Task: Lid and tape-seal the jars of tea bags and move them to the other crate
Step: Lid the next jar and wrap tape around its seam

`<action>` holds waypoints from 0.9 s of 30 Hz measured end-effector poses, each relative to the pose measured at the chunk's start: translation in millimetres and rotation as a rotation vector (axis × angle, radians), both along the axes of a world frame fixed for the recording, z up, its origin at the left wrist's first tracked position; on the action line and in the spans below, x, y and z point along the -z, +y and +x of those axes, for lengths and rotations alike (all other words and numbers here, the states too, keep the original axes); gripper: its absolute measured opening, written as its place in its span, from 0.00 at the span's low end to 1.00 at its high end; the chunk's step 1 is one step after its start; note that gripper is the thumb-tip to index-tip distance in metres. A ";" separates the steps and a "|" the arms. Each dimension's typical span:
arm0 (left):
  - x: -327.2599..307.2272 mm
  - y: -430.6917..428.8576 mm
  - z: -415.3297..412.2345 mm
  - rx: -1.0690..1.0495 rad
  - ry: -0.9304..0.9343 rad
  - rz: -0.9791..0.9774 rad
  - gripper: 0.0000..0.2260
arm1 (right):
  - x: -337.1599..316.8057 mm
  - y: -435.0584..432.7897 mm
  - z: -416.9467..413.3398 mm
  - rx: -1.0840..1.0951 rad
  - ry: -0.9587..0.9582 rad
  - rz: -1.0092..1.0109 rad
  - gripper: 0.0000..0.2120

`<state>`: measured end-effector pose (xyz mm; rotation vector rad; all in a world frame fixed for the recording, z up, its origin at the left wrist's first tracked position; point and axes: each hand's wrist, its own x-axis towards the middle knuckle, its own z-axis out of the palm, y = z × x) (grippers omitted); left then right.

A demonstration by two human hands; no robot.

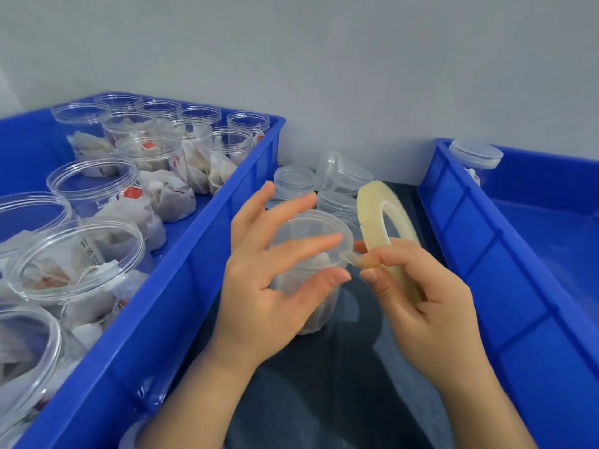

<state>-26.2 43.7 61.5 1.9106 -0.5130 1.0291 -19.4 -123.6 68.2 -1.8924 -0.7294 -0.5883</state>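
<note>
**Head view.** A person's left hand (269, 286) holds the lidded jar (319, 314) over the dark desk (340, 400). Its grip is loose: thumb against the jar's wall, index finger across the lid (308, 226), other fingers spread and straight. To the right of the jar, the right hand (421, 296) carries the tape roll (372, 218). The grip is narrow, with thumb and fingertips pinching the free tape end (351, 258), which reaches the lid's rim.

*Risks.*
- The jar is held by few fingers, so a pull on the tape could turn it or tip it out of the hand.
- The tape end appears only just attached and may peel off the rim, or stick to the fingertips instead.
- If the tape goes on askew, it would miss the seam between lid and jar.
- The lid may not be fully closed; taping would then fix it crooked.

*Surroundings.*
- To the left of the jar, the left crate (181, 286) holds open jars of tea bags (94, 186).
- Behind the jar lie loose lids (327, 179).
- To its right stands the right crate (486, 254), with one capped jar (476, 155) in its far corner.

*Hidden or unclear.*
- The left palm covers much of the jar's wall, and the jar's contents show only as a pale blur.
- It cannot be told whether the jar's base rests on the desk.
- The clear tape is hard to trace against the clear lid, so how far it adheres cannot be told.
- Both crates are cut off by the frame's edges.
- The right palm hides the lower arc of the roll.
</note>
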 end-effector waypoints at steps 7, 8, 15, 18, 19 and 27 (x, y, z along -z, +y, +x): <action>0.3 -4.7 -3.8 0.027 -0.071 -0.080 0.05 | -2.1 0.0 -3.1 0.035 -0.094 -0.015 0.06; 0.2 -4.9 -3.8 0.025 -0.068 -0.088 0.05 | -2.1 0.1 -3.0 0.039 -0.098 -0.016 0.06; -1.8 -7.9 -8.5 -0.043 -0.118 -0.127 0.06 | -3.2 0.8 -4.4 0.039 -0.128 -0.013 0.06; -2.3 -10.4 -9.2 -0.086 -0.153 -0.112 0.06 | -2.7 0.8 -4.9 0.041 -0.128 -0.007 0.06; -2.2 -11.3 -9.4 -0.099 -0.164 -0.113 0.06 | -2.4 0.9 -5.0 0.041 -0.126 0.000 0.06; -0.3 -14.4 -10.9 -0.179 -0.251 -0.030 0.07 | -3.1 9.5 -9.2 -0.004 -0.003 0.137 0.07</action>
